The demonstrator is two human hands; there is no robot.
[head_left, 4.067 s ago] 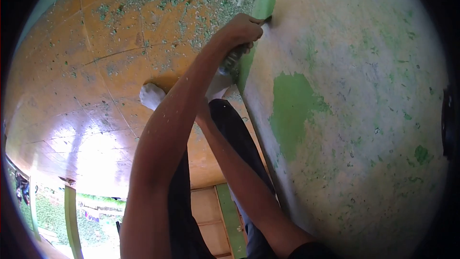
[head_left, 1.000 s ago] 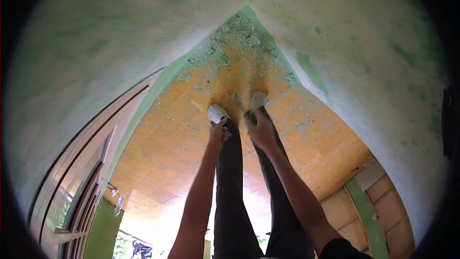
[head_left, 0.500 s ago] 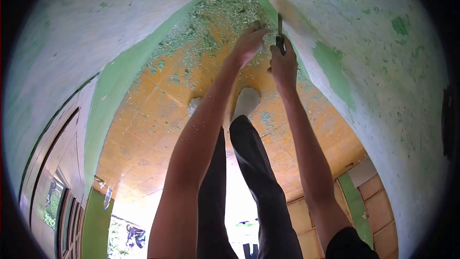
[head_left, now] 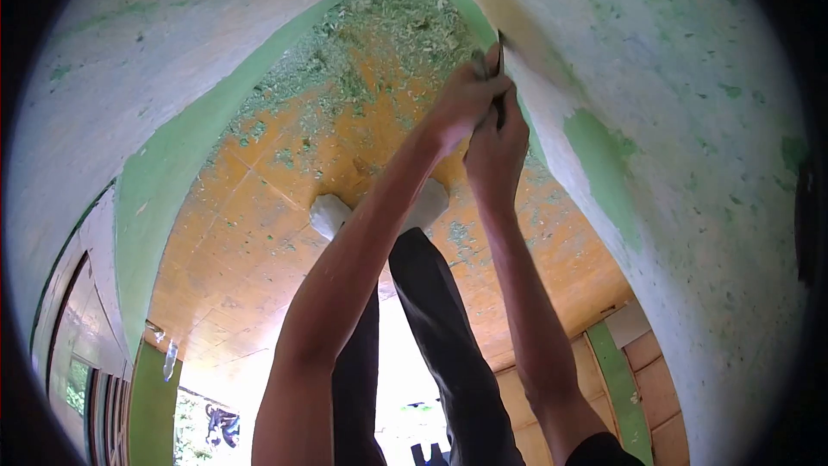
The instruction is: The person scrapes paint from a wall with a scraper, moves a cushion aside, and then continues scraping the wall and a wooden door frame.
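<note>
A scraper with a dark handle and narrow metal blade touches or nearly touches the lower edge of the right wall. My right hand is wrapped round its handle. Just in front of it, my left hand is closed at the tool, its fingers beside the blade. How the left fingertips meet the tool is partly hidden. Green paint remains as a patch on the whitish wall.
Green paint flakes lie thick in the corner and scattered over the orange tiled floor. My feet in light socks stand behind them. The left wall has a green lower band. A window is at lower left.
My left hand has come from open beside the tool to closed at it. The scraper and my right hand have moved slightly down in view, and the camera view has shifted.
</note>
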